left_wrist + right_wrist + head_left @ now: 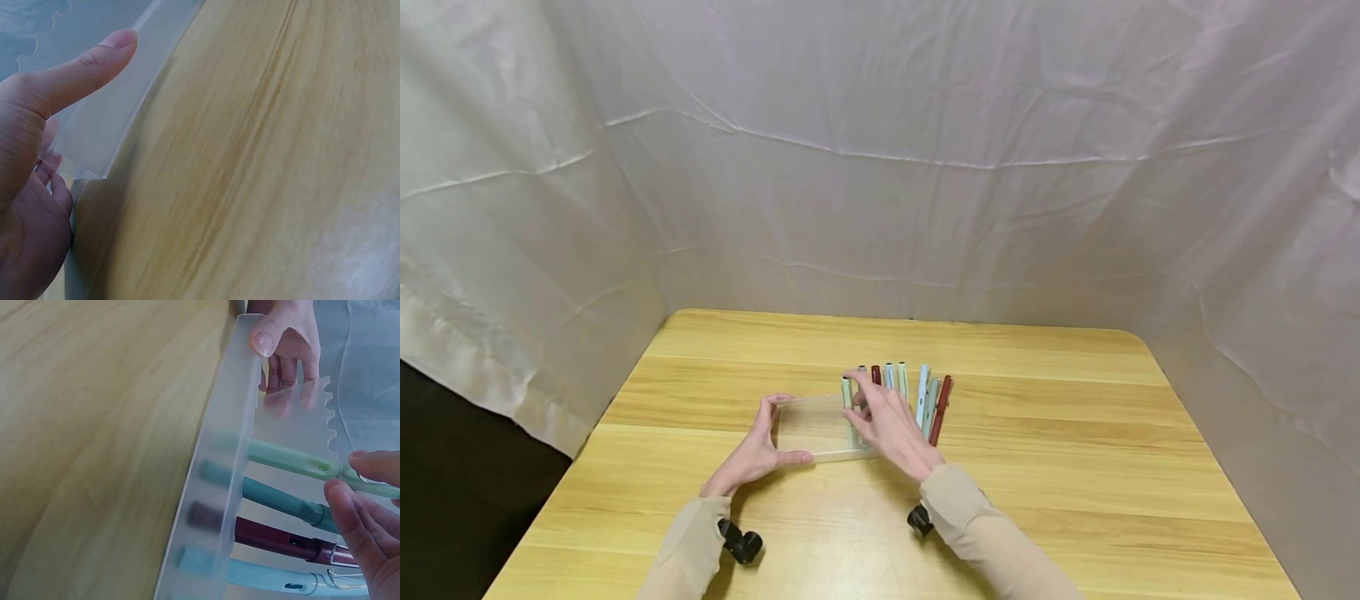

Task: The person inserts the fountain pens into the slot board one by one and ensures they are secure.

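Note:
A translucent pen tray (838, 456) with a notched edge lies in front of me. My left hand (758, 452) grips its left end, thumb along the near wall and fingers at the far side. My right hand (895, 429) pinches a light green pen (284, 457) near its clip, the pen's lower end behind the tray's frosted wall (228, 394). Beside that pen in the right wrist view lie a teal pen (281, 500), a dark red pen (269, 539) and a light blue pen (265, 575). In the head view my right hand partly hides the pens in the tray.
Right of my right hand lie another light blue pen (922, 396), a grey-green pen (931, 404) and another dark red pen (941, 408). They rest near the wooden table (1075, 433). Pale curtains (880, 208) hang behind and at both sides.

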The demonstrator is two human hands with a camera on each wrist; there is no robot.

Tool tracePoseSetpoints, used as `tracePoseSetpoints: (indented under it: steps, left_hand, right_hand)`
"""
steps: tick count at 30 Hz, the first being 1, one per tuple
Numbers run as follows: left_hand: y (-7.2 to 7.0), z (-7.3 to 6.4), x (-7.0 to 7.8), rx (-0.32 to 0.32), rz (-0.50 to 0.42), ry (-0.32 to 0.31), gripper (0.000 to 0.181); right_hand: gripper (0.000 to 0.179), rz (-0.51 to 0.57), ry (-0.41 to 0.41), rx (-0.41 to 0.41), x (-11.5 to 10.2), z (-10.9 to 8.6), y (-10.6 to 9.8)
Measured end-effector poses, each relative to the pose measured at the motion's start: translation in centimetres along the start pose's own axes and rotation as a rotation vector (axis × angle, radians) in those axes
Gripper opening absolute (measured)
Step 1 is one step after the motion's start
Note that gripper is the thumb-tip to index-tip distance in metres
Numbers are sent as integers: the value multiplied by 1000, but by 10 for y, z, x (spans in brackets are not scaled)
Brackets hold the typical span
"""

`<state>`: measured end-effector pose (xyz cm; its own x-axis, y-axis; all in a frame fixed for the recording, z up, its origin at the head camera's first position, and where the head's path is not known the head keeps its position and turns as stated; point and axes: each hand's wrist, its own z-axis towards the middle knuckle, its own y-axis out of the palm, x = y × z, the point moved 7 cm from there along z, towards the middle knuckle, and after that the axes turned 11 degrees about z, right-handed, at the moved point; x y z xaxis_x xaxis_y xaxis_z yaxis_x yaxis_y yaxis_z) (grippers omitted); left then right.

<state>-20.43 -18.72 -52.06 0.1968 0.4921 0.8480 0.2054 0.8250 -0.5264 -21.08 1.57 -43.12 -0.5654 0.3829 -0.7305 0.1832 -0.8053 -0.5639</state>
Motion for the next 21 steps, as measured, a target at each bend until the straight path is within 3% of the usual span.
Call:
tracePoseSetpoints:
  steps: [6,21]
  left_hand:
    - [0,0,0,-1,10,-2,102]
    - [1,1,-3,-4,6,2,101]
  right_hand:
    - [60,-55,9,25,1,6,-2]
    - [58,-162,65,-13,8,15,-4]
